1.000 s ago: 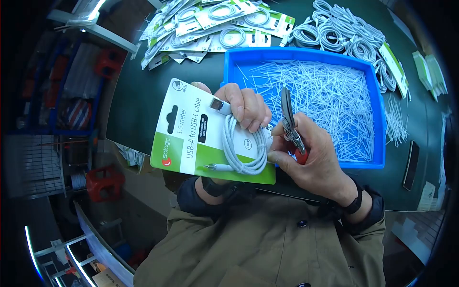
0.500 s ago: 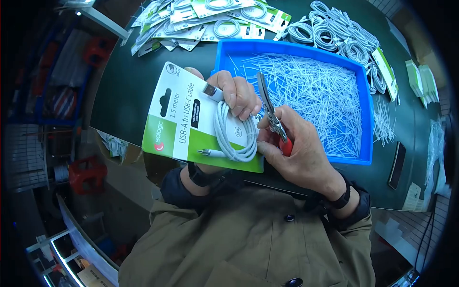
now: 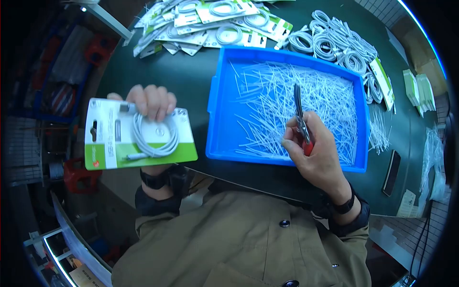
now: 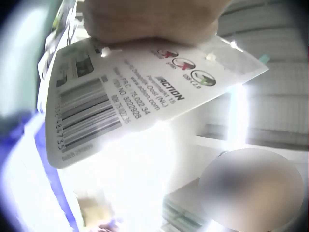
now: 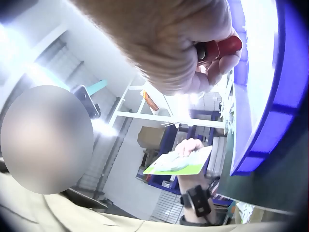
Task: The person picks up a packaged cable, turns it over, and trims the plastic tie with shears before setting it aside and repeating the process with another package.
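My left hand (image 3: 149, 102) grips a green-and-white cable card (image 3: 138, 134) with a coiled white USB cable (image 3: 155, 134) tied on it, held out to the left past the table edge. The left wrist view shows the card's back (image 4: 130, 106) with barcode and print. My right hand (image 3: 313, 153) holds red-handled cutting pliers (image 3: 301, 119) over the blue tray (image 3: 215, 110), tips pointing away from me. The red handle (image 5: 219, 48) shows in the right wrist view, with the card (image 5: 178, 163) far off.
The blue tray holds several cut white ties (image 3: 291, 95). Finished cable cards (image 3: 210, 21) lie piled at the table's far left, loose coiled cables (image 3: 334, 40) at far right. A dark phone (image 3: 391, 166) lies right of the tray. The dark green table (image 3: 158, 71) ends near my chest.
My left hand has carried the cable card away from the pliers, out to the left. My right hand has moved right, over the blue tray, still holding the pliers.
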